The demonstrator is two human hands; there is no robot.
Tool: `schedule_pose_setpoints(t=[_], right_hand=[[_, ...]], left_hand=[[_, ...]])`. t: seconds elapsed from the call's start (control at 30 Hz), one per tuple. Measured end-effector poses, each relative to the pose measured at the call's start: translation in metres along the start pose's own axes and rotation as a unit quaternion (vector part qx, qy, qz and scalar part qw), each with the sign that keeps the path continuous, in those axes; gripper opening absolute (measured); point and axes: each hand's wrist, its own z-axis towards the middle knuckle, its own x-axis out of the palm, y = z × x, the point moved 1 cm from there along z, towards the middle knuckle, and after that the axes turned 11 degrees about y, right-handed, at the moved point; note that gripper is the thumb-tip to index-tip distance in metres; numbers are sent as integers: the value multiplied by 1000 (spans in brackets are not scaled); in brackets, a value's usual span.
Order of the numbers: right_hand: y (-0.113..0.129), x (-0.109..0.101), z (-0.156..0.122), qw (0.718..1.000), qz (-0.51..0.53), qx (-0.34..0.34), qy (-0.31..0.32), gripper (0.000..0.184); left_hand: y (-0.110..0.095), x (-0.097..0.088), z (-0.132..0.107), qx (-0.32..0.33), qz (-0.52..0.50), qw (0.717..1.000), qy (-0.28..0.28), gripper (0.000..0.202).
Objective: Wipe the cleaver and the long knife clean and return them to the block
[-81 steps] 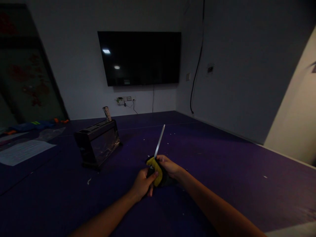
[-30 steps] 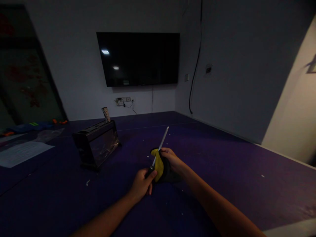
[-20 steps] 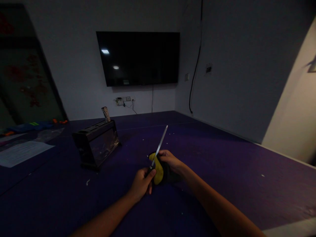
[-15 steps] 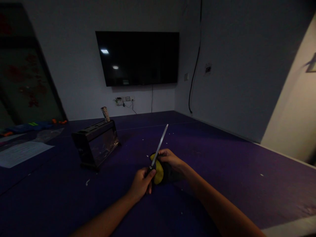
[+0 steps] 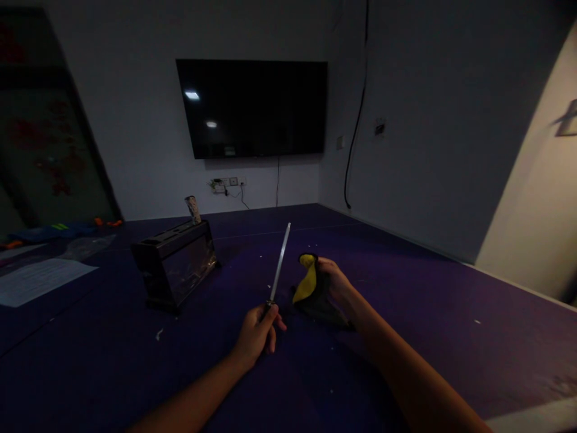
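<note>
Slim knife (image 5: 278,267): handle clenched in left hand (image 5: 258,332), blade upright, mid-counter (image 5: 406,313), right of knife block (image 5: 174,261). Yellow-black cloth (image 5: 311,287): bunched in closed right hand (image 5: 336,282), just beside the blade, not touching. Judged step: wiping; next calls for cloth pinched over the blade's spine.

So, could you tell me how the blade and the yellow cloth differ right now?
The blade is thin, straight, silvery and stiff; the cloth is soft, bunched, yellow and black. The blade points up and away from the left hand; the cloth droops from the right hand. Each is gripped in one hand, and they do not touch.
</note>
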Motion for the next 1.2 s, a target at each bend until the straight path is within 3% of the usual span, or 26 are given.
schedule_pose_setpoints(t=[0.2,0.53,0.8,1.2], right_hand=[[6,20,-3,998,56,-17,-9,20],[-12,61,-3,992,64,-8,112,31],[-16,67,-5,985,42,39,165,36],[-15,76,-6,982,-60,74,165,26]], left_hand=[[1,2,-1,-5,2,999,33,47],[2,3,0,-9,24,999,42,47],[2,4,1,-21,31,999,38,46],[3,3,1,-18,23,999,29,47]])
